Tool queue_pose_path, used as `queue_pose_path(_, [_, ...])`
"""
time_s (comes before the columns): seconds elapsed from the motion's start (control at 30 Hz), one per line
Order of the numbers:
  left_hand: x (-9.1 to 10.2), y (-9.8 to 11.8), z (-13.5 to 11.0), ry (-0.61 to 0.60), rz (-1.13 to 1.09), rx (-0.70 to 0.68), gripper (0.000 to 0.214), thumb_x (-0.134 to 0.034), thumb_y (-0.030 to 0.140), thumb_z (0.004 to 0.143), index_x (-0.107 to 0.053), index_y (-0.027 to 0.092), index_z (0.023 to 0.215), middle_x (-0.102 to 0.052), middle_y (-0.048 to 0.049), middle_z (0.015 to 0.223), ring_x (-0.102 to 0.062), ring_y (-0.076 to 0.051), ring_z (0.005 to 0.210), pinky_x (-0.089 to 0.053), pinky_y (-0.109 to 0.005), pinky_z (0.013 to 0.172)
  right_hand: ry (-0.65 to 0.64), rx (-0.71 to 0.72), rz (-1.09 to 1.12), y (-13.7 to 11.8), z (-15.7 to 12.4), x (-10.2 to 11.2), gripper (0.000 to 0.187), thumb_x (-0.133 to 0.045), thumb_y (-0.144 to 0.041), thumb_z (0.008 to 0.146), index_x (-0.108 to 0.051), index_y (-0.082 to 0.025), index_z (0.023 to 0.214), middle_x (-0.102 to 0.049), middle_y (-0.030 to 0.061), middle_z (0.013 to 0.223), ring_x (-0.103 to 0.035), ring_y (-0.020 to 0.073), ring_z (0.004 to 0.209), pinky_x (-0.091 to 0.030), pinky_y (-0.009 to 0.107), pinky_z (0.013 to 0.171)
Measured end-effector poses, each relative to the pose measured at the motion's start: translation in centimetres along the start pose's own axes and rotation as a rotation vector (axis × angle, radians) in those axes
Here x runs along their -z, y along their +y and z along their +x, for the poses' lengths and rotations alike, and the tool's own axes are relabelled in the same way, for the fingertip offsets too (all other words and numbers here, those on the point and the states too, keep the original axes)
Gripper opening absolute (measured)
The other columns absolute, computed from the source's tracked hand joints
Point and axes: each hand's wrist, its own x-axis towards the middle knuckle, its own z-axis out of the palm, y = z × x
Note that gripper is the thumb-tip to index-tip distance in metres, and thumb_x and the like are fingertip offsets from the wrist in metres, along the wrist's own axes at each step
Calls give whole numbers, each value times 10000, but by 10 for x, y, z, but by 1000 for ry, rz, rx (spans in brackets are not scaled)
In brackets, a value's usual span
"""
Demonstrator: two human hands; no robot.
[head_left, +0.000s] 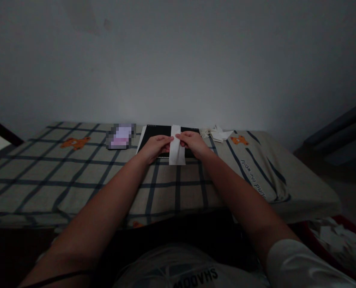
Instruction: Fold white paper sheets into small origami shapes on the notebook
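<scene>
A white strip of paper [177, 155] lies lengthwise over a flat black board or folder [156, 132], and its near end hangs past the board's front edge. From the left, my left hand [156, 148] pinches the strip between thumb and fingers. My right hand [192, 143] pinches it from the other side, fingertips close to those of the left. A pale sheet edge [141, 138] shows along the board's left side. Just right of the board rests a small pile of folded white paper pieces [219, 134].
A checked cloth [106, 184] with orange bear prints covers the bed-like surface. A blurred-out phone-like object [120, 137] lies left of the board. A plain wall [178, 72] rises behind. At lower right, a red container [348, 224] holds many white paper pieces.
</scene>
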Motion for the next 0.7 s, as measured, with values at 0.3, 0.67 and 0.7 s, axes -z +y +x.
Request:
queue_pose_path(0.3, [6,-3,3,77,109,-56,282,-737,359,641,-653,130,783,-641,-41,730,-567,-96,622,-475,-228,606,-8,4,-105,1,-2,-1,294,-613,-452,718,-576,-168,653,-475,-29,563,-392,83,514,-288,243,509])
queue_pose_path(0.67, [6,-4,5,70,73,-46,232,-739,295,642,-662,130,785,-632,-26,707,-556,-72,589,-466,-215,594,24,28,-80,4,1,-1,281,-629,-439,697,-587,-162,689,-476,-36,559,-382,77,497,-280,238,500])
queue_pose_path(0.7, [6,-4,5,68,73,-46,230,-739,292,642,-660,127,781,-631,-26,705,-554,-69,586,-464,-209,591,24,29,-78,4,1,-1,280,-628,-437,698,-586,-160,683,-474,-36,556,-382,77,498,-278,237,500])
